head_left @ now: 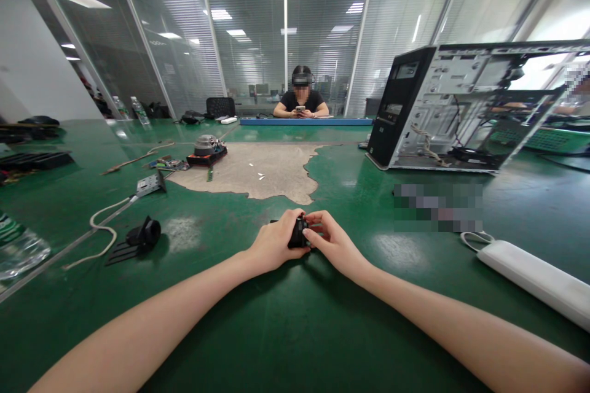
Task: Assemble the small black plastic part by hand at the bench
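A small black part (298, 234), boxy in shape and too covered to name, is between my two hands above the green table (286, 325). My left hand (275, 238) wraps round it from the left, fingers curled over its top and thumb below. From the right, the fingertips of my right hand (332, 239) touch its side, curled and pinching near its edge. Much of the part is hidden by my fingers. Off to the left lies a black plastic duct-like piece (142, 233) with a slatted base.
An opened computer case (401, 110) stands at the right, with a white power strip (530, 276) nearer me. A heatsink fan (207, 148), a metal bracket with a cable (150, 184) and a water bottle (18, 245) are on the left. Across the table a person (302, 98) holds a phone.
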`<state>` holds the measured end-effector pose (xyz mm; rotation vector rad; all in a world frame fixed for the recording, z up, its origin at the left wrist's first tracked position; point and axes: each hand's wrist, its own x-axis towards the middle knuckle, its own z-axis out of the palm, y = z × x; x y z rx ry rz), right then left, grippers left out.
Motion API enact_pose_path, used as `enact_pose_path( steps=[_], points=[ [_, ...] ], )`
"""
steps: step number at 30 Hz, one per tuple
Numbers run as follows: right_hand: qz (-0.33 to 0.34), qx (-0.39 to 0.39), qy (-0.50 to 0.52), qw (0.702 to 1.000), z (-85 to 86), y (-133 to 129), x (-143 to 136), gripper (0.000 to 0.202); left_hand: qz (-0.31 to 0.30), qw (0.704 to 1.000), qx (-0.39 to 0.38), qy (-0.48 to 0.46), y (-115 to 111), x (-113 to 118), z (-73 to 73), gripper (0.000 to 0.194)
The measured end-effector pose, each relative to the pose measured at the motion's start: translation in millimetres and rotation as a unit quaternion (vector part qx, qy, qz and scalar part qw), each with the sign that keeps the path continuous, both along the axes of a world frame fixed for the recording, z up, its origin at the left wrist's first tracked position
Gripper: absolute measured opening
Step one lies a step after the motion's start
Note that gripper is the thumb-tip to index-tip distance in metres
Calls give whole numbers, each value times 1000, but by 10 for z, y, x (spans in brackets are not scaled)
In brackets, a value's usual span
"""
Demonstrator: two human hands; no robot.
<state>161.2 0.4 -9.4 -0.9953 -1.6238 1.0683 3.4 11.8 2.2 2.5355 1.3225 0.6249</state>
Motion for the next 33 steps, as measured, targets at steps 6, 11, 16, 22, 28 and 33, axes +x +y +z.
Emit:
enact_pose_path(
  steps=[6, 11, 16, 22, 28, 33],
  points=[
    [8, 2, -23, 1000, 46, -29, 3, 15, 0, 1000, -4, -4, -6, -2, 7, 62],
    [5, 39, -7, 999, 55, -31, 2, 10, 1, 1000, 2, -4, -10, -4, 2, 60],
    [-4, 51, -6, 999, 26, -11, -5, 11, 6, 1000, 1, -5, -16, 0, 6, 60],
    [-5, -10, -13, 1000, 40, -11, -10, 19, 0, 1000, 0, -9, -15, -4, 3, 60],
    [6, 40, -16, 999, 45, -30, 3, 12, 6, 1000, -4, -11, -18, -6, -4, 60],
    [-11, 73, -11, 997, 26, -21, 2, 9, 17, 1000, -14, -11, -31, 7, 8, 61]
  ],
)
